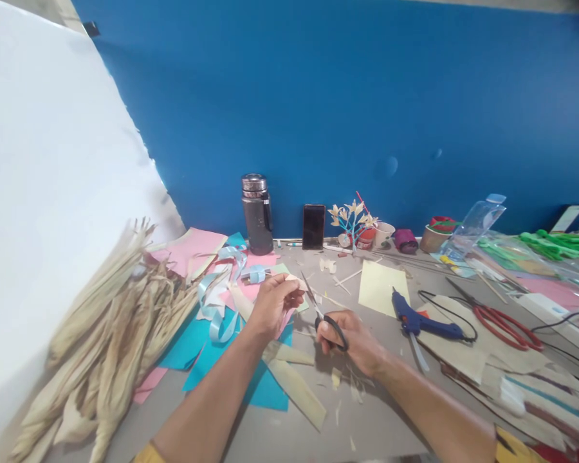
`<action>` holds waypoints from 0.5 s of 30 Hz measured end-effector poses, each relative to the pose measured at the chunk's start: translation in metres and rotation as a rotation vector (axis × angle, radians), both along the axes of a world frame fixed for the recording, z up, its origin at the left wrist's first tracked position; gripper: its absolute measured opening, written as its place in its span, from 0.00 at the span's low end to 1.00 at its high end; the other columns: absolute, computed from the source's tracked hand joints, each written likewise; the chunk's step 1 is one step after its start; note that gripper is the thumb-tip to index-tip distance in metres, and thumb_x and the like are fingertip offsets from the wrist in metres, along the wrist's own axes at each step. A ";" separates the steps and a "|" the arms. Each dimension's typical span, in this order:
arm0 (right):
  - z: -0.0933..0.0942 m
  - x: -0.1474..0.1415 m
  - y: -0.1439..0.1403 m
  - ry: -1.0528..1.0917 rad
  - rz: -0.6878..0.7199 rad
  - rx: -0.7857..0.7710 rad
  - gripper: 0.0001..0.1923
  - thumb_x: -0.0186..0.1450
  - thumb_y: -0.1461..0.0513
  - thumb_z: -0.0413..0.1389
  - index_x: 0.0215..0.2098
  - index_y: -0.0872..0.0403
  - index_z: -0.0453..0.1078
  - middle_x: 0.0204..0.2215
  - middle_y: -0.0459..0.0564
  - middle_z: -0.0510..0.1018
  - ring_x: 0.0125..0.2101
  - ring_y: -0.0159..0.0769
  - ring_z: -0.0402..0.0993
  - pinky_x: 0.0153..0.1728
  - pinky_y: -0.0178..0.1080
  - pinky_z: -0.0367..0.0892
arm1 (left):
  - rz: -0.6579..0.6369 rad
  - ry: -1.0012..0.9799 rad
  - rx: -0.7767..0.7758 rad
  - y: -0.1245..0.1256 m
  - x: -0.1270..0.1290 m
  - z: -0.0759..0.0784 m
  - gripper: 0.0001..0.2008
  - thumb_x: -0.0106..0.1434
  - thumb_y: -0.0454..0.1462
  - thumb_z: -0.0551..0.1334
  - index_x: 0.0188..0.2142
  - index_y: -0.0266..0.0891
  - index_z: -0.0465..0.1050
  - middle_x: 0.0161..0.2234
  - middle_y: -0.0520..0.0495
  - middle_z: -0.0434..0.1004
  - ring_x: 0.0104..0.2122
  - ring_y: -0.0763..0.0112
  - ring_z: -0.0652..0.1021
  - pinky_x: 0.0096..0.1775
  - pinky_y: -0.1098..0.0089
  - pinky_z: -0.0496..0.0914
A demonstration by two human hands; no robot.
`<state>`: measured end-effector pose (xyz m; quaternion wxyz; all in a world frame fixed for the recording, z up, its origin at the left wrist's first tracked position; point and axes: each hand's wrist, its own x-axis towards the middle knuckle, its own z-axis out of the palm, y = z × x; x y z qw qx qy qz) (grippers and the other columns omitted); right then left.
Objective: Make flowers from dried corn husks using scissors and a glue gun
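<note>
Two bare forearms reach up from the bottom edge toward the middle of the frame. Low and right of centre, the right hand (pixel 352 341) is curled through the black handles of a pair of scissors (pixel 323 315), whose thin blades angle up and left, slightly parted. Just left of it, the left hand (pixel 273 302) pinches a small pale strip of dried leaf (pixel 293 280) between thumb and fingertips, with the strip's end touching or just beside the blade tips; I cannot tell which. Under both hands lie cut pale strips (pixel 296 386) on blue paper (pixel 265 389). At lower left spreads a heap of dried husks (pixel 110 334). Right of the hands a blue glue gun (pixel 417 318) lies on the table (pixel 270 437), and red-handled scissors (pixel 504 321) lie further right. Toward the back, against the blue wall (pixel 347 96), stand a dark flask (pixel 257 212), a black phone (pixel 313 226) and a small craft tree (pixel 352 222).
</note>
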<state>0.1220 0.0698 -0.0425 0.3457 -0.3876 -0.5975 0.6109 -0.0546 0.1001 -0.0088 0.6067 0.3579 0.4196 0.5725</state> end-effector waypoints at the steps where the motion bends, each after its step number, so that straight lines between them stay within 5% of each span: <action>1: 0.000 0.000 0.000 -0.011 -0.003 0.011 0.33 0.54 0.35 0.61 0.21 0.58 0.71 0.17 0.49 0.73 0.18 0.27 0.58 0.21 0.34 0.50 | -0.003 -0.003 0.000 0.001 -0.001 -0.001 0.11 0.45 0.38 0.70 0.22 0.36 0.70 0.21 0.50 0.73 0.22 0.76 0.72 0.27 0.74 0.64; 7: -0.010 0.002 0.002 -0.054 -0.030 0.038 0.32 0.56 0.36 0.60 0.21 0.57 0.70 0.16 0.45 0.69 0.18 0.26 0.56 0.21 0.33 0.48 | 0.003 -0.092 0.009 0.001 -0.002 -0.004 0.14 0.50 0.45 0.67 0.25 0.35 0.74 0.23 0.48 0.75 0.23 0.72 0.74 0.28 0.71 0.67; 15: -0.007 0.000 0.001 -0.061 -0.033 0.042 0.33 0.55 0.35 0.59 0.21 0.57 0.70 0.18 0.47 0.71 0.19 0.27 0.57 0.21 0.34 0.50 | 0.030 -0.079 -0.015 0.002 0.000 -0.010 0.12 0.45 0.38 0.71 0.25 0.35 0.71 0.22 0.50 0.74 0.23 0.75 0.74 0.28 0.75 0.66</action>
